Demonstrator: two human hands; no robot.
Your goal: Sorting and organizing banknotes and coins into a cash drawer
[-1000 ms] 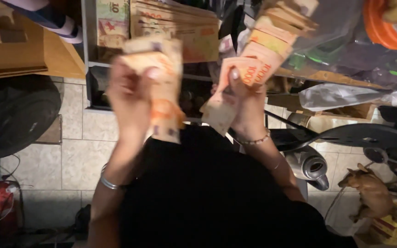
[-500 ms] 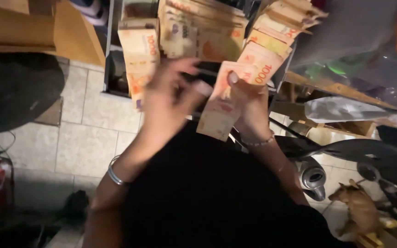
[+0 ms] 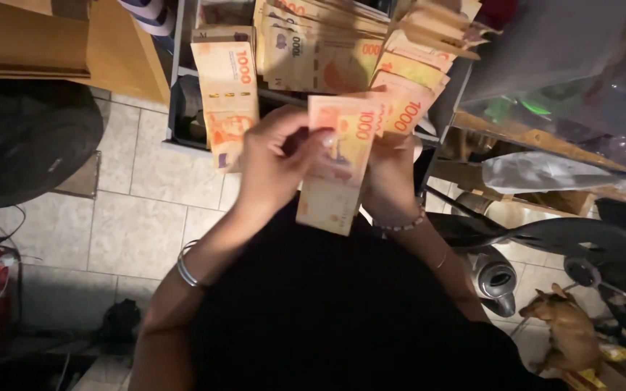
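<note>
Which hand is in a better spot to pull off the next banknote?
Probably the left hand: its fingertips lie on the front note of the bundle, while the right hand is behind, gripping the bundle.

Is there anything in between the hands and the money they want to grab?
No, nothing is in between. Both the left hand and the right hand already touch the orange banknotes, holding the wad directly above the black clothing.

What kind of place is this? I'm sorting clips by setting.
Probably a cluttered home or small back room: tiled floor, a small dog lying near a metal kettle, and both hands counting orange banknotes beside stacks on a shelf.
</note>
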